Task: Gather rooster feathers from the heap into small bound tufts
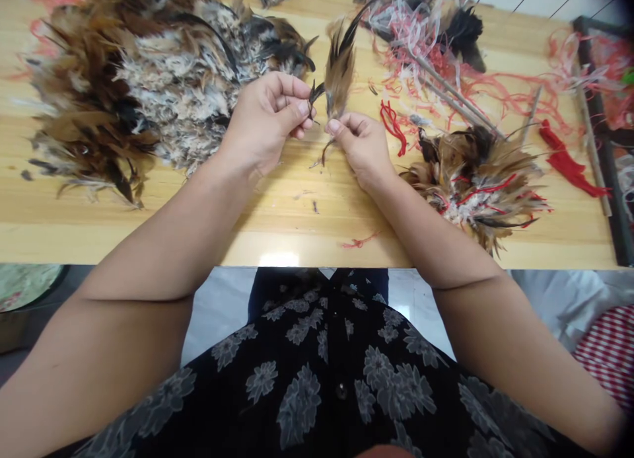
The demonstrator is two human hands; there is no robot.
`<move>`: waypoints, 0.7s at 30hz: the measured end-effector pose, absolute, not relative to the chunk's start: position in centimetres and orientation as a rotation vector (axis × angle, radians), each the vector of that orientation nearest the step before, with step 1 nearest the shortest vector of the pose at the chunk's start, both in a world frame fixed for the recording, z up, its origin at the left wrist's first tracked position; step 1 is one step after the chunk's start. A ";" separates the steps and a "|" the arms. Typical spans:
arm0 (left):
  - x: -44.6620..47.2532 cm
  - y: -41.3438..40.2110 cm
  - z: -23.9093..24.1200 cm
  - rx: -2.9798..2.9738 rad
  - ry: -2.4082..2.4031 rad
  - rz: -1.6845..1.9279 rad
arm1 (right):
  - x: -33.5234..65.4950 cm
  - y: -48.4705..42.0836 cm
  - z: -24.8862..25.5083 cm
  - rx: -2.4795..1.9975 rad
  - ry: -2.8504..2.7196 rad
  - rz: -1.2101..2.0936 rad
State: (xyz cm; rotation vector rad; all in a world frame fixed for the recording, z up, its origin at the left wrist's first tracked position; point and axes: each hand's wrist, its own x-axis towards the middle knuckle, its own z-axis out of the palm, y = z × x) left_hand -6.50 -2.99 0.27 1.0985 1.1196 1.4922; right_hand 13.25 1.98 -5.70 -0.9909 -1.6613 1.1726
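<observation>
Left grip: left hand (pixel 267 121) closed, thumb and forefinger pinched on a small dark feather (pixel 314 93); other fingers curled in.
Right grip: right hand (pixel 364 147) closed, fingertips (pixel 335 125) pinched on the quill end of the feather tuft (pixel 339 68).
Tuft location: held up off the tabletop (pixel 297 213), over its middle, between the two hands, nearer the far edge than the near one.
Tuft axis: long axis runs near edge to far edge, almost straight away from me; I read a slight lean toward the far right corner.
Tuft heading: quills at the right fingertips, tips fanned toward the far edge, dark ones outermost. One thin strand hangs below the pinch.
Small feather: just beside the tuft base, on its left; I can't tell if they touch.
Technique (my call): I'd hold the pinch low on the quills with the ends level, so the fan doesn't splay. I'd bring the small feather in parallel to the tuft axis, curve matching, with light pressure only.
Risk (my call): a slack right pinch would likely shed the whole tuft.
Surroundings: big feather pile (pixel 148 68) at the far left corner; red-strung feather cluster (pixel 475 180) just right of the right wrist; red string scraps (pixel 393 124) and thin sticks (pixel 456 94) toward the far right.
</observation>
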 end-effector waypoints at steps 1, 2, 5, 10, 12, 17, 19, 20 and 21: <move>-6.3 -3.3 0.7 1.084 1.121 1.466 | 13.2 2.0 -5.7 -0.991 -1.660 1.180; -6.2 -3.6 0.9 1.070 1.122 1.445 | 13.2 1.9 -5.7 -0.992 -1.659 1.187; -5.9 -3.6 0.6 1.081 1.105 1.418 | 13.0 1.7 -5.5 -0.988 -1.661 1.194; -6.1 -2.7 -1.5 1.233 1.080 1.514 | 12.8 0.9 -4.6 -0.969 -1.668 1.222; -6.0 -2.7 -1.8 1.273 1.093 1.537 | 12.8 0.7 -4.4 -0.980 -1.677 1.241; -5.3 -3.5 -0.6 1.301 1.131 1.498 | 12.8 0.9 -4.4 -1.010 -1.720 1.255; -5.2 -3.8 -0.2 1.294 1.121 1.477 | 12.8 1.0 -4.4 -1.016 -1.726 1.257; -5.3 -3.8 -0.2 1.287 1.113 1.477 | 12.8 1.0 -4.4 -1.018 -1.728 1.256; -5.4 -3.7 -0.2 1.285 1.103 1.475 | 12.9 1.0 -4.4 -1.021 -1.729 1.252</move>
